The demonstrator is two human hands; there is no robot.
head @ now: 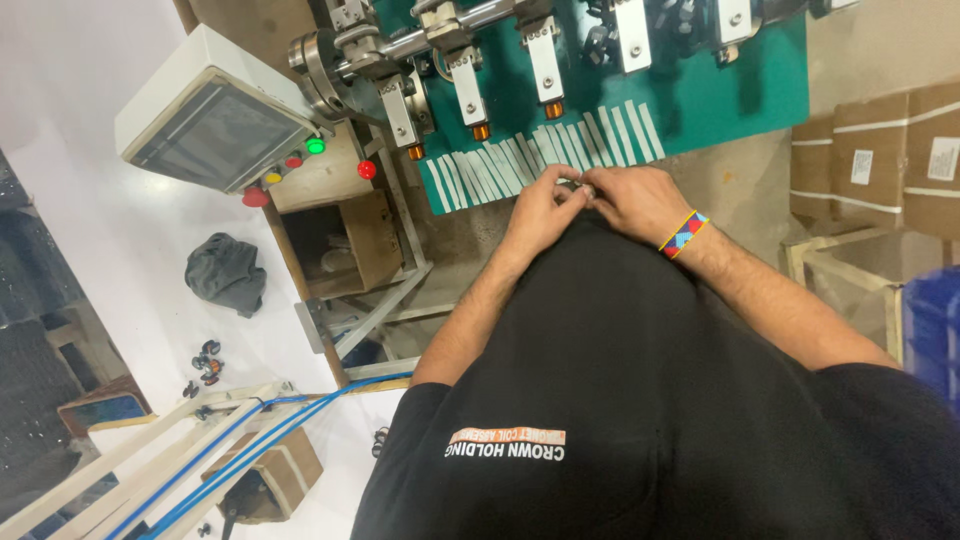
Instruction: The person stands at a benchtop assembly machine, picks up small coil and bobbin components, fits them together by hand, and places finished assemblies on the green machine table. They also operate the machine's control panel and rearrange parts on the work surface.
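Observation:
My left hand [538,215] and my right hand [640,200] meet fingertip to fingertip in front of my black shirt, pinching a small metal part [574,187] between them. It is too small to make out in detail. A multicoloured woven band [684,234] is around my right wrist. Just beyond my fingers, several white strips [545,152] lie in a row on the near edge of a green mat [700,100]. Above the mat, a row of metal clamp arms with amber tips [470,95] hangs from a steel shaft.
A white control box with a dark screen [212,115] and red, yellow and green buttons [300,160] stands at the left. Taped cardboard boxes [880,150] and a blue crate [935,320] are at the right. A dark cloth [226,272] and blue hoses [270,425] lie lower left.

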